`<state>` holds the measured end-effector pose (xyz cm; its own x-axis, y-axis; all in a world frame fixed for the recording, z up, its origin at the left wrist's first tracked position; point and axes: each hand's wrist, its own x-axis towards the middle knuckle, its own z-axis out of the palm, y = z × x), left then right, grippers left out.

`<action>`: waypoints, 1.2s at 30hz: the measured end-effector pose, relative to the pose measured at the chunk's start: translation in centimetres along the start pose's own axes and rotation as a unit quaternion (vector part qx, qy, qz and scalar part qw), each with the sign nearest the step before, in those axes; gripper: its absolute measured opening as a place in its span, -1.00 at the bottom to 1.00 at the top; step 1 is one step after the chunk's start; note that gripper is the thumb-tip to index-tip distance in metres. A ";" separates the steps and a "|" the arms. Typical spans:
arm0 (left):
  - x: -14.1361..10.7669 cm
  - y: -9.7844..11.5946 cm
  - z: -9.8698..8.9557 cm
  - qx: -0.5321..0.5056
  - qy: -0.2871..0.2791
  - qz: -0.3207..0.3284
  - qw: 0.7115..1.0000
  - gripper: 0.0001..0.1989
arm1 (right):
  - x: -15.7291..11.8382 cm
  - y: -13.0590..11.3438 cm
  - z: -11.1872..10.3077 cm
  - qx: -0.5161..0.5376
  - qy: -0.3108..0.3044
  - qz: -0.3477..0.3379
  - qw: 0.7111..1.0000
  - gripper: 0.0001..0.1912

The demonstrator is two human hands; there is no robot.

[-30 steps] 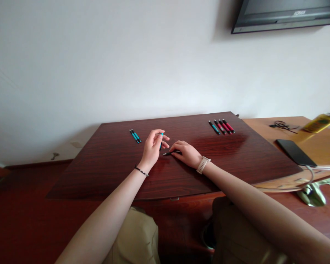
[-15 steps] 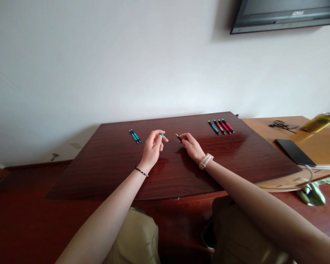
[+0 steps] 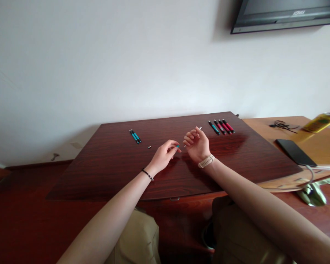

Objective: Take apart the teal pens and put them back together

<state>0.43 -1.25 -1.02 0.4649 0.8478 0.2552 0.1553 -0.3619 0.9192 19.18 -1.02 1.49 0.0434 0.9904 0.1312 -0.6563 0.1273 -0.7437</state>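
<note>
My left hand [image 3: 166, 154] pinches a small teal pen part [image 3: 178, 146] between thumb and fingertips; most of it is hidden. Just to the right, my right hand [image 3: 196, 145] is turned palm up, its fingers curled round a slim pen part [image 3: 200, 128]. A silvery end sticks out by the thumb, and a pale thin end shows near the fingertips. The two hands are close but apart. On the table, left of my left hand, lies a tiny dark-and-white piece [image 3: 149, 147]. Two teal pens [image 3: 135, 136] lie farther left.
At the back right of the dark wooden table [image 3: 112, 168] lie a teal pen [image 3: 213, 127] and several red pens [image 3: 224, 126]. A side table holds a black phone [image 3: 295, 151], a dark cable [image 3: 282, 125] and a yellow can [image 3: 320, 123]. A television [image 3: 286, 18] hangs above.
The tiny piece now lies on the table where none showed before. My left hand has moved right and slightly nearer me; my right hand has rolled palm up with its pen part.
</note>
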 end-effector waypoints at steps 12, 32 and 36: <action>0.0 0.3 0.9 -0.006 -0.013 -0.001 1.000 -0.78 | -0.6 0.2 1.2 0.005 -0.031 -0.004 0.999 -0.43; 0.6 1.2 0.1 -0.064 0.066 0.033 0.995 -0.79 | -1.6 3.4 1.6 -0.128 -0.073 0.035 0.988 -0.45; 0.7 0.9 -0.1 -0.058 0.062 0.045 0.995 -0.80 | -1.9 3.5 1.6 -0.125 -0.091 0.037 0.987 -0.39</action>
<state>0.76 -0.97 0.06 0.3599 0.8583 0.3658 0.0124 -0.3964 0.9180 15.61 -2.55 -0.32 -0.1477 0.9744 0.1696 -0.4458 0.0875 -0.8908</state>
